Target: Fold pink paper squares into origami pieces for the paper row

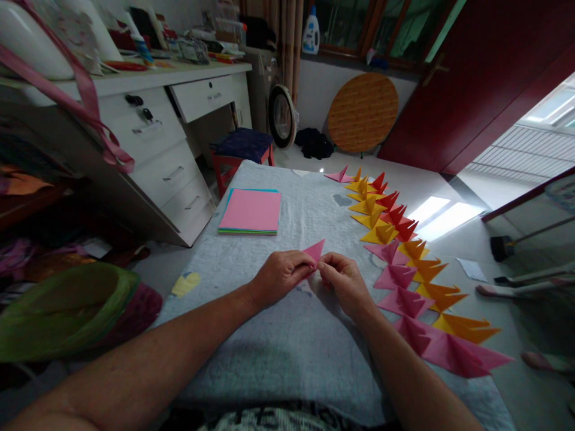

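A small piece of folded pink paper (315, 248) is held above the cloth-covered table (251, 359), one pointed tip sticking up. My left hand (284, 272) pinches it from the left, fingers curled and covering much of it. From the right, my right hand (344, 280) grips its edge between thumb and forefinger. Both hands meet at the paper, so its lower part is hidden. To the left beyond my hands lies a stack of square coloured paper (250, 211) with a pink sheet on top. Rows of folded paper cranes (406, 302) in pink, yellow, orange and red line the right side.
A white desk with drawers (148, 129) stands at the left, with a stool (242, 146) beside it. On the floor at left is a green-lined bin (67, 311). Farther back are a washing machine (282, 117) with its door open and a round wooden tabletop (363, 112).
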{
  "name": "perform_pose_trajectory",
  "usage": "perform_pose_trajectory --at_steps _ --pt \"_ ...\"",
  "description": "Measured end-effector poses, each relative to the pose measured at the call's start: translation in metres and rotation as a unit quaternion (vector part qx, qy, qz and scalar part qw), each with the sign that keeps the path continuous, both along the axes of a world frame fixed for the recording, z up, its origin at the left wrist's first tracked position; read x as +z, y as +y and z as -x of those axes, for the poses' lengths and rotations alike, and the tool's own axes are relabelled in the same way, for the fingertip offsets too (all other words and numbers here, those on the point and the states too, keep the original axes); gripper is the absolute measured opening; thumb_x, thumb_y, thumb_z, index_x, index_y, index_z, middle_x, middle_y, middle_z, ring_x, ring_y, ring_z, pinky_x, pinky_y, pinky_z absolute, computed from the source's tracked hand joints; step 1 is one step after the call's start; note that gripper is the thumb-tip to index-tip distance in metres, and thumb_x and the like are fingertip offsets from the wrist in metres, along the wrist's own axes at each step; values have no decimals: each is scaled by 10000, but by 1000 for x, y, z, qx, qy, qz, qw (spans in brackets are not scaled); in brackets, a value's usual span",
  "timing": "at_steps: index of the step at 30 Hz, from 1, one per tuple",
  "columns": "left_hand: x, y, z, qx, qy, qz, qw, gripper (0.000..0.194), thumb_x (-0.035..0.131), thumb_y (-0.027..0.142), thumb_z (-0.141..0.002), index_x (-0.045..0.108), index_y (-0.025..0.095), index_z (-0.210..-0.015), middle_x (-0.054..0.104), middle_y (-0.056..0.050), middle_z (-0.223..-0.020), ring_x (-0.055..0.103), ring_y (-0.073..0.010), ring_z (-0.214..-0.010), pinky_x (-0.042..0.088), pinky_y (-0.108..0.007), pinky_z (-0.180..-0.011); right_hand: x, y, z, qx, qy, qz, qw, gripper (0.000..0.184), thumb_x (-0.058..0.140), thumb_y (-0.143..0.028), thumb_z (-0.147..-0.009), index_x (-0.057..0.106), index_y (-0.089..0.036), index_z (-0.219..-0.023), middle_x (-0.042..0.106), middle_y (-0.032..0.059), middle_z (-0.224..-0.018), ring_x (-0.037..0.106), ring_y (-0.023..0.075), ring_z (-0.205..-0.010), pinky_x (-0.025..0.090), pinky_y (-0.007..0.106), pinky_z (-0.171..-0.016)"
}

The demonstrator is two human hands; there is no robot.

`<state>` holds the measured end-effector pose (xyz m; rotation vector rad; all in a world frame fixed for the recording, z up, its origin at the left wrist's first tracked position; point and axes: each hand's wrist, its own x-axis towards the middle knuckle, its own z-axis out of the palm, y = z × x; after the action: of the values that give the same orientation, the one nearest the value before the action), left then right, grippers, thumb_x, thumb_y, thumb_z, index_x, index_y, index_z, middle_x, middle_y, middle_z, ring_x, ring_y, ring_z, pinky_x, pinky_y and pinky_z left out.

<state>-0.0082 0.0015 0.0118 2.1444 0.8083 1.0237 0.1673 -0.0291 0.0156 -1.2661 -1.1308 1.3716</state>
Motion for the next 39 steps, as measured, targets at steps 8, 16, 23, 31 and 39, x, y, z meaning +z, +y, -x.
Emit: perform_pose_trajectory --at_steps 8,16,23,31,39 --pt "0 0 0 14 -3 8 1000 98 628 155 -911 725 171 -906 758 -15 -844 701 -134 -763 504 -216 -723 -1 0 -1 12 103 59 993 314 820 -427 -663 634 -174 -685 521 -53 -511 411 54 -426 308 175 -408" --pt "-2 1 1 5 0 6 1000 88 654 100 -879 722 154 -876 739 -13 -810 677 -122 -735 487 -204 -705 -2 1 -2 19 133 93 987 327 858 -399 -613 631 -172 -677 529 -55 -486 422 53 -405 317 168 -388" --pt "-1 1 0 0 -9 24 1000 104 648 89 -875 728 156 -880 745 -21 -831 683 -128 -757 493 -213 -725 -2 1 -1 18 100 75 992 308 825 -390 -632 602 -178 -639 519 -58 -463 416 54 -389 304 173 -383" --pt "1 1 1 5 -9 39 999 108 652 84 -865 723 164 -858 739 -16 -829 674 -125 -761 492 -217 -730 -2 1 -1 16 96 73 993 321 829 -421 -643 624 -176 -666 523 -60 -473 418 53 -397 304 175 -394" --pt "1 1 2 1 -3 43 999 102 636 133 -884 730 167 -860 740 -23 -817 677 -134 -745 496 -230 -715 -2 0 -1 30 92 65 993 338 828 -435 -659 610 -177 -667 521 -60 -475 416 56 -401 303 181 -403"
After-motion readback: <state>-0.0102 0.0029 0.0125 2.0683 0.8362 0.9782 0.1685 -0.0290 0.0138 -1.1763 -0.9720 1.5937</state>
